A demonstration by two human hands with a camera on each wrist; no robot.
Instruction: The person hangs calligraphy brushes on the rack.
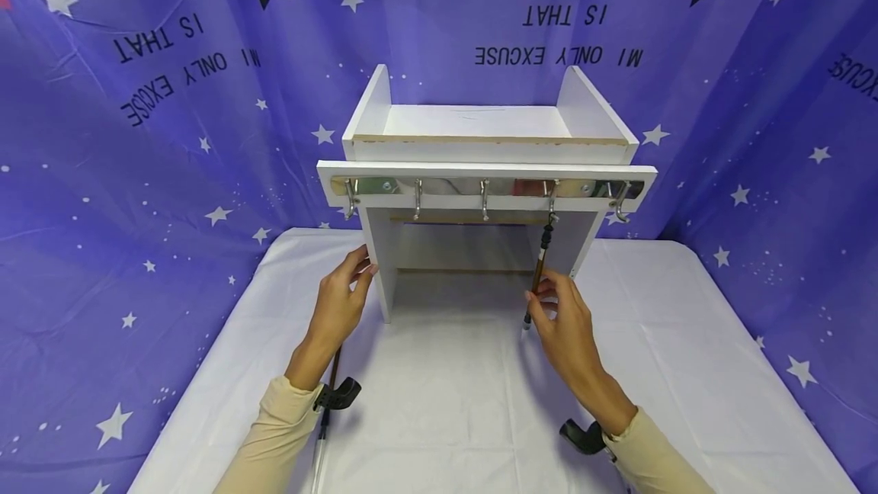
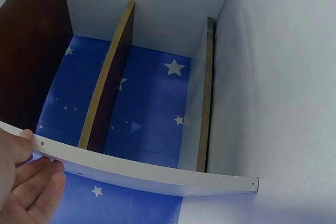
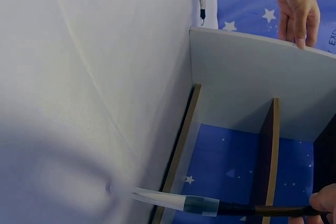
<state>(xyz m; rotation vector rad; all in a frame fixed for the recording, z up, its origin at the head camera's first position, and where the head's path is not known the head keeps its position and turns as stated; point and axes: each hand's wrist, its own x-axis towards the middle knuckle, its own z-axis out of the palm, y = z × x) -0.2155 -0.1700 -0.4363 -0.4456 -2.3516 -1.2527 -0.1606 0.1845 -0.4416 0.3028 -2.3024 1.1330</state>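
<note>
A white shelf rack [image 1: 480,151] stands on the table, with a row of metal hooks along its front rail. My right hand [image 1: 568,326] pinches a dark-handled calligraphy brush [image 1: 538,269] between thumb and fingers. The brush hangs tip down, its top loop at the fourth hook [image 1: 552,203] from the left. In the right wrist view, its pale bristles [image 3: 157,198] point away from the fingers. My left hand [image 1: 339,299] holds the edge of the left side panel [image 2: 142,166], thumb on one side and fingers on the other.
Under my left forearm a second brush [image 1: 325,421] lies on the white-covered table [image 1: 446,402]. Black wrist mounts [image 1: 339,395] sit on both wrists. A purple star-printed curtain [image 1: 439,36] surrounds the table's back and sides. Shelf boards [image 2: 107,77] cross the rack's inside.
</note>
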